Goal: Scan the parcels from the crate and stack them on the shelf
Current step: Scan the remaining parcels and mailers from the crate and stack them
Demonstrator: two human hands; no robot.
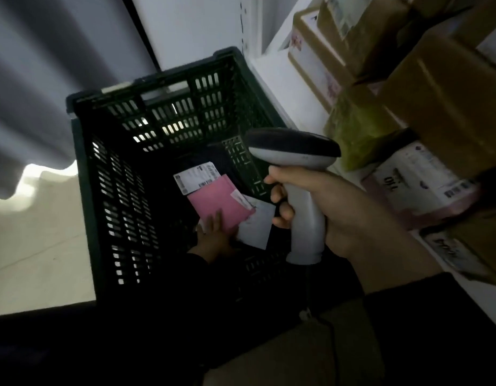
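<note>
Grey plastic scanner point(305, 218) is clasped at its handle by the right grip point(327, 210), fingers wrapped fully round and head aimed down, we judge to read a label. The left grip point(213, 236) lies fairly straight-fingered on the pink parcel point(213, 200), low in the green crate point(83, 162), apparently steadying it. The shelf point(269, 69) stands just beside the crate.

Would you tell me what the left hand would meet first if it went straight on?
The pink parcel: the fingers of the left hand seem to lie on its near edge. Past it lies a labelled parcel, though depth is unclear.
</note>
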